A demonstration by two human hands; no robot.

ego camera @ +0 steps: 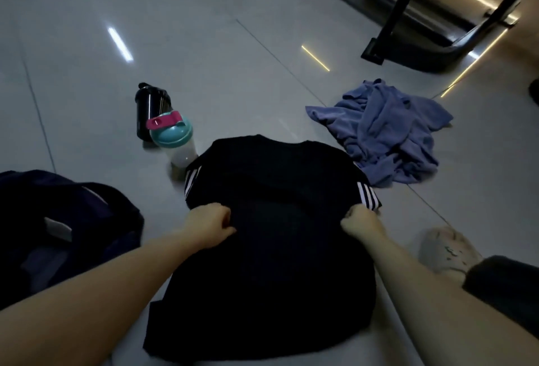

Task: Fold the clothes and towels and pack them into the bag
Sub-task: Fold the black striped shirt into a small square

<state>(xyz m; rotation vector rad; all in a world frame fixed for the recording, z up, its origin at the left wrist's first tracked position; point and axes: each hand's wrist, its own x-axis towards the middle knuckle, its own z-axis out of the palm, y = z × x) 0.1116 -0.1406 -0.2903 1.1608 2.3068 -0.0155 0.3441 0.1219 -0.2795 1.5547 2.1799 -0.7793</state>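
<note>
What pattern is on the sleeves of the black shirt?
White stripes on the black shirt, clearest in the head view at the right sleeve.

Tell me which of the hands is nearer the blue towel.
Right. The right hand grips the black shirt close to the towel; the left hand grips its far side.

Glossy grey tiled floor [204, 30] mirrors ceiling lights; black metal frame [408, 0] stands beyond.

Black white-striped shirt [271, 190], blue towel [388, 132]
</note>
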